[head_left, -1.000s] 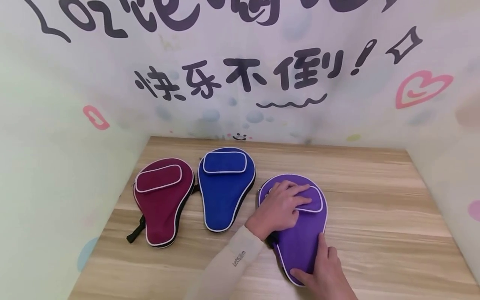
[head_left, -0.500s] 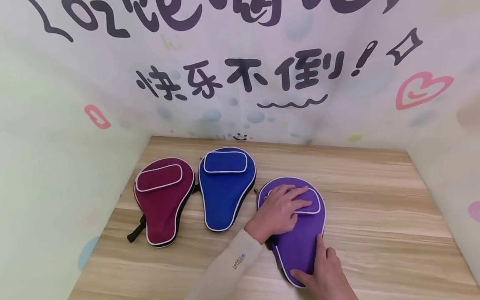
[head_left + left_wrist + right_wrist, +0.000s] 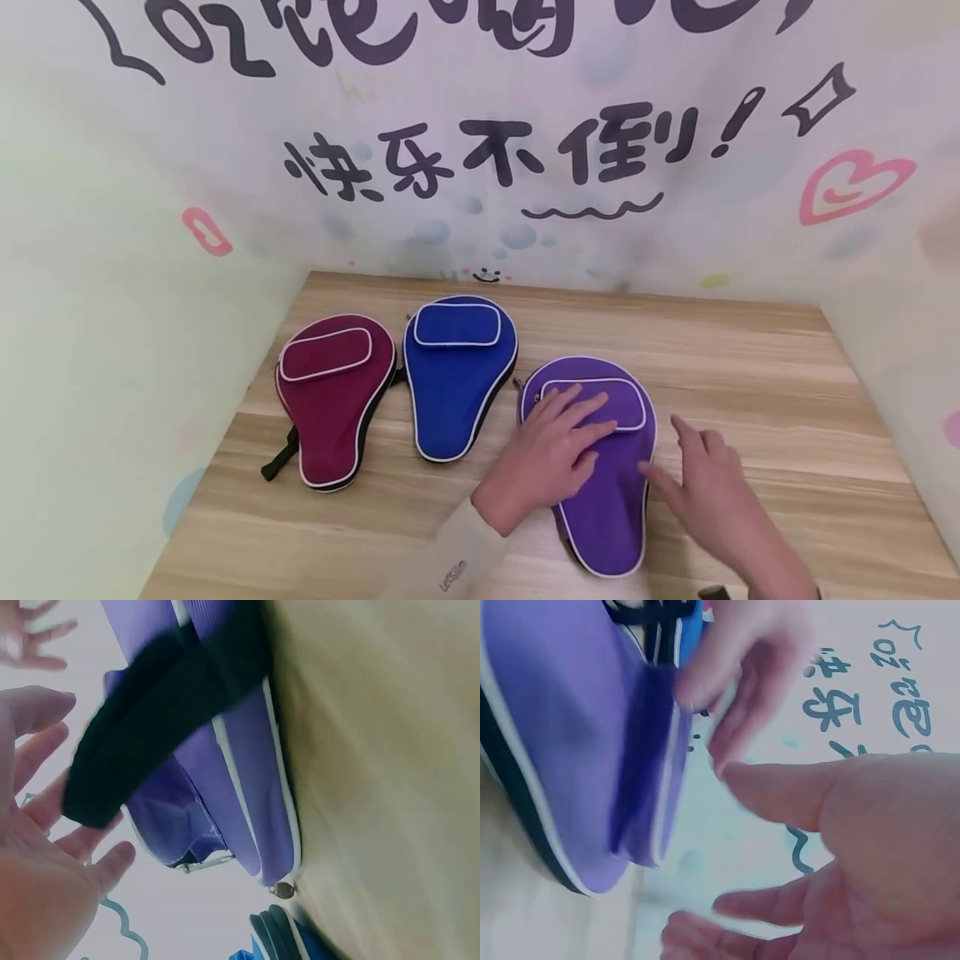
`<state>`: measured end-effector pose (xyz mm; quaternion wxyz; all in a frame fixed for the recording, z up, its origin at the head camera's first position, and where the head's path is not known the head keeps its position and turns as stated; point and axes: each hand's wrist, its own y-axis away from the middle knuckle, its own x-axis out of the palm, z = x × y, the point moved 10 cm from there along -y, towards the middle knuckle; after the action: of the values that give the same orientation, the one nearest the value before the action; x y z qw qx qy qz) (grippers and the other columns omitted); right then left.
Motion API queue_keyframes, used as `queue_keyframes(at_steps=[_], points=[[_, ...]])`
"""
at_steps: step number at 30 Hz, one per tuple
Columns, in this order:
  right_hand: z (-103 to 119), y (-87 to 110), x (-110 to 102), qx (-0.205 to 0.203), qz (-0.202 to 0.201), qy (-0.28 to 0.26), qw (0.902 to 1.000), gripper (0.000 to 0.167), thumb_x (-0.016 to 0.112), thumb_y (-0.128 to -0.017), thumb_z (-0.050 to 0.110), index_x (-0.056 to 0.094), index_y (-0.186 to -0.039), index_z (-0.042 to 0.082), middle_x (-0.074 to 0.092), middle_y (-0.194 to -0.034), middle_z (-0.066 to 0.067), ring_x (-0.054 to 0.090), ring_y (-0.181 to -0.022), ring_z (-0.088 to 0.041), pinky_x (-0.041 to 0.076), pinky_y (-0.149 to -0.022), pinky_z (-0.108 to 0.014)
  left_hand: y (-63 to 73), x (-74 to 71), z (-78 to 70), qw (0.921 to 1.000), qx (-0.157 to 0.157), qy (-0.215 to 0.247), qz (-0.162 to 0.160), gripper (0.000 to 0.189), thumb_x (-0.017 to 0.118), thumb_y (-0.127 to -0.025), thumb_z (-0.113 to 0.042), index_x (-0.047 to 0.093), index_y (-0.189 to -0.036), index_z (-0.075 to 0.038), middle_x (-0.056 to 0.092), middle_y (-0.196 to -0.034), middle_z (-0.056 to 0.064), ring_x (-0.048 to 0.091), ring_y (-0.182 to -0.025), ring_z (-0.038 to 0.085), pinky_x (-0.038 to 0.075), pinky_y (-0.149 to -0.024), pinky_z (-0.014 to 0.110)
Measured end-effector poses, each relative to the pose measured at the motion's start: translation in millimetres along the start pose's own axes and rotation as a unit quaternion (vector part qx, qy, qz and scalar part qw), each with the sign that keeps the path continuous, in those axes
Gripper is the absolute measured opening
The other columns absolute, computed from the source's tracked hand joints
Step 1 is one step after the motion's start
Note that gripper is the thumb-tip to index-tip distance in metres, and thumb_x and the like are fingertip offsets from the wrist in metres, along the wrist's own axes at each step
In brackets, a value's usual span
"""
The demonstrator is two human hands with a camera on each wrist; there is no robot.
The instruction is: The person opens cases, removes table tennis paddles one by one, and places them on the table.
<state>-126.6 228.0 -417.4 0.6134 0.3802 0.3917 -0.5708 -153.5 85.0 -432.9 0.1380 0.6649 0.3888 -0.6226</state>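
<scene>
Head cam's showing the left hand (image 3: 547, 458) spreading relaxed fingers over the pocket (image 3: 618, 402) of a purple paddle case (image 3: 607, 517), gripping nothing; can't tell if they're pressing. Right hand (image 3: 708, 487) is hanging wide beside the case's right edge, holding nothing either. Case is lying flat, probably light, padded, not slippery; I'm thinking the narrow end or black strap (image 3: 154, 724) is offering the best hold. Blue paddle case (image 3: 453, 387) is sitting near its left; bare wood-grain table (image 3: 772, 392) is stretching right toward the wall (image 3: 900, 333).
</scene>
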Motion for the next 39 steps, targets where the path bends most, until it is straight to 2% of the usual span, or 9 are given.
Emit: queue_keyframes(at_steps=[4, 7, 11, 16, 20, 25, 30, 34, 39], points=[[10, -40.0, -17, -0.064, -0.001, 0.010, 0.9979, 0.068, 0.073, -0.094, 0.026, 0.046, -0.140, -0.016, 0.058, -0.115, -0.039, 0.058, -0.102, -0.057, 0.047, -0.085, -0.067, 10.1, 7.7, -5.6, 0.9991, -0.029, -0.008, 0.029, 0.047, 0.066, -0.096, -0.046, 0.062, -0.140, -0.032, 0.044, -0.162, -0.002, 0.038, -0.153, 0.032, 0.035, -0.122, 0.055], [16, -73.9, -18, -0.095, 0.036, 0.024, 0.9945, 0.062, 0.068, -0.097, 0.028, 0.049, -0.138, -0.015, 0.060, -0.116, -0.037, 0.059, -0.104, -0.054, 0.046, -0.088, -0.066, 15.1, 18.9, -10.3, 0.9968, -0.045, -0.017, 0.063, 0.061, 0.063, -0.091, -0.065, 0.057, -0.144, -0.034, 0.038, -0.165, 0.000, 0.029, -0.156, 0.035, 0.029, -0.124, 0.059], [23, -110.4, -2, -0.102, 0.111, 0.015, 0.9885, 0.063, 0.060, -0.102, 0.034, 0.048, -0.142, -0.013, 0.059, -0.124, -0.037, 0.055, -0.114, -0.055, 0.042, -0.096, -0.068, 19.8, 30.1, -12.4, 0.9940, -0.054, -0.032, 0.089, 0.081, 0.060, -0.081, -0.082, 0.054, -0.147, -0.035, 0.032, -0.168, 0.001, 0.020, -0.159, 0.037, 0.023, -0.126, 0.061], [41, -139.6, 27, -0.123, 0.168, -0.002, 0.9780, 0.062, 0.058, -0.102, 0.035, 0.048, -0.142, -0.012, 0.062, -0.123, -0.034, 0.056, -0.118, -0.050, 0.039, -0.102, -0.067, 21.9, 33.6, -12.9, 0.9935, -0.051, -0.049, 0.089, 0.087, 0.061, -0.075, -0.086, 0.056, -0.145, -0.034, 0.032, -0.168, 0.001, 0.018, -0.160, 0.036, 0.022, -0.127, 0.059], [62, -149.1, 50, -0.165, 0.193, 0.000, 0.9672, 0.058, 0.058, -0.102, 0.035, 0.052, -0.141, -0.008, 0.066, -0.122, -0.026, 0.057, -0.118, -0.045, 0.039, -0.104, -0.065, 23.0, 36.6, -12.1, 0.9921, -0.055, -0.050, 0.101, 0.082, 0.058, -0.077, -0.085, 0.060, -0.142, -0.035, 0.030, -0.169, -0.002, 0.014, -0.161, 0.034, 0.020, -0.128, 0.057], [85, -150.0, 74, -0.200, 0.237, 0.016, 0.9505, 0.051, 0.055, -0.104, 0.038, 0.056, -0.144, 0.006, 0.062, -0.135, -0.020, 0.052, -0.127, -0.046, 0.038, -0.102, -0.068, 23.6, 39.9, -12.0, 0.9901, -0.058, -0.055, 0.116, 0.080, 0.055, -0.080, -0.086, 0.059, -0.142, -0.036, 0.027, -0.170, -0.004, 0.010, -0.162, 0.031, 0.018, -0.128, 0.055], [101, -146.7, 89, -0.222, 0.263, 0.069, 0.9362, 0.045, 0.050, -0.106, 0.044, 0.061, -0.142, 0.018, 0.059, -0.137, -0.014, 0.049, -0.127, -0.042, 0.038, -0.098, -0.063, 22.9, 37.1, -14.4, 0.9909, -0.054, -0.066, 0.104, 0.081, 0.054, -0.079, -0.086, 0.059, -0.143, -0.036, 0.031, -0.169, -0.005, 0.011, -0.162, 0.030, 0.021, -0.128, 0.055], [111, -144.2, 103, -0.240, 0.281, 0.116, 0.9218, 0.043, 0.043, -0.107, 0.047, 0.061, -0.141, 0.027, 0.056, -0.146, -0.009, 0.045, -0.135, -0.041, 0.037, -0.104, -0.065, 24.2, 35.0, -13.9, 0.9912, -0.057, -0.074, 0.094, 0.081, 0.055, -0.078, -0.086, 0.059, -0.142, -0.037, 0.034, -0.167, -0.006, 0.017, -0.161, 0.030, 0.024, -0.127, 0.055], [117, -140.7, 118, -0.254, 0.298, 0.167, 0.9050, 0.042, 0.040, -0.109, 0.045, 0.061, -0.140, 0.028, 0.054, -0.149, -0.006, 0.046, -0.134, -0.040, 0.037, -0.106, -0.065, 25.0, 33.2, -14.8, 0.9918, -0.053, -0.078, 0.085, 0.081, 0.055, -0.079, -0.086, 0.060, -0.141, -0.036, 0.038, -0.165, -0.006, 0.023, -0.159, 0.031, 0.027, -0.125, 0.055]])
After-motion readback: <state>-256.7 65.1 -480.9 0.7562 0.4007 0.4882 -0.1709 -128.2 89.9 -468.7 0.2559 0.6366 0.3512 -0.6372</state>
